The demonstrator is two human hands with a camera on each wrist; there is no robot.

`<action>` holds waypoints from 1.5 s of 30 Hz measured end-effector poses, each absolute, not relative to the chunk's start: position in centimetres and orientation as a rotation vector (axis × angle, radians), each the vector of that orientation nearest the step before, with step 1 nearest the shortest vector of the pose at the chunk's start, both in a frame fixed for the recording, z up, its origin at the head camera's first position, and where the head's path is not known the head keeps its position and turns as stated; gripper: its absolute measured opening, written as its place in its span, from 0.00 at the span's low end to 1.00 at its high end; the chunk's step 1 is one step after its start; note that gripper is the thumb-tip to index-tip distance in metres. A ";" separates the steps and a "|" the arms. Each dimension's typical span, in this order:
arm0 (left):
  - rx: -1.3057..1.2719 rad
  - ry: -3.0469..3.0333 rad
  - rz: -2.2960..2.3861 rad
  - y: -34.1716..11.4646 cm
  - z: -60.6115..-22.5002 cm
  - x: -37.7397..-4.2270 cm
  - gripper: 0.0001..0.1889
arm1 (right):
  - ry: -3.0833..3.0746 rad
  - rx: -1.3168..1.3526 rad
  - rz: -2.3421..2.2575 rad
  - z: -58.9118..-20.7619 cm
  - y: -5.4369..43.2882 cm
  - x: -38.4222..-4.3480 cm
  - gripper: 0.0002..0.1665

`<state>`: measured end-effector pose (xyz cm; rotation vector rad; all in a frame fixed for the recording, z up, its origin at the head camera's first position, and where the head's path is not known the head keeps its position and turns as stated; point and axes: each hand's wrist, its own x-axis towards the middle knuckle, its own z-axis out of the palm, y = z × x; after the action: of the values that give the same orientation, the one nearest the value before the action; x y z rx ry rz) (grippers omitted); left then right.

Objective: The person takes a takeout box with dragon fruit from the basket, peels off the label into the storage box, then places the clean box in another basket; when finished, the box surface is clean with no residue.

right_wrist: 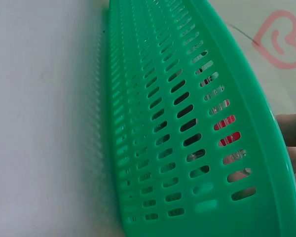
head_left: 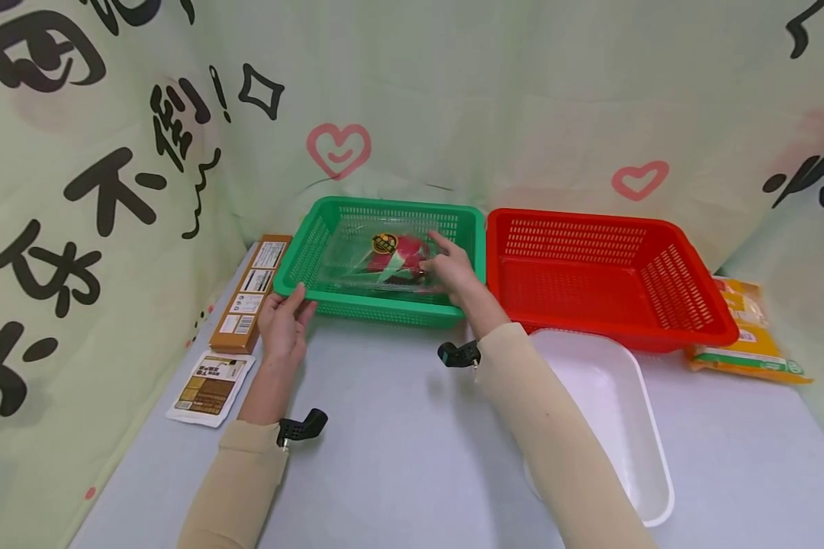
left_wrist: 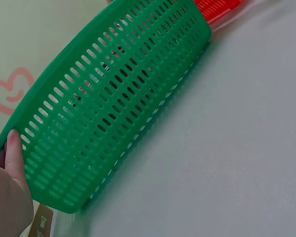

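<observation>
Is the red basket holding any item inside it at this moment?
No, in the head view the red basket shows only its bare slotted floor, while the clear pack lies in the green basket beside it.

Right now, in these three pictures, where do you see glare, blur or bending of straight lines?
Head view: glare on the clear plastic pack in the green basket dims its contents; the lens bends the backdrop at the edges. Left wrist view: the left hand is close and soft; the basket wall is sharp. Right wrist view: the near rim is slightly blurred.
</observation>
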<state>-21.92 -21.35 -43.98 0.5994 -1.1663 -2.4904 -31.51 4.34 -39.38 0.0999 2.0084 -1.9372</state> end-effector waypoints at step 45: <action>0.637 -1.162 -2.491 -21.2 -43.6 -21.8 0.12 | 1.765 0.159 -2.260 -34.8 7.5 -28.2 0.40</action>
<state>-21.85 -21.17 -43.59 0.6373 -1.1623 -2.4906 -28.17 7.47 -34.76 0.1588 1.7655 -2.2604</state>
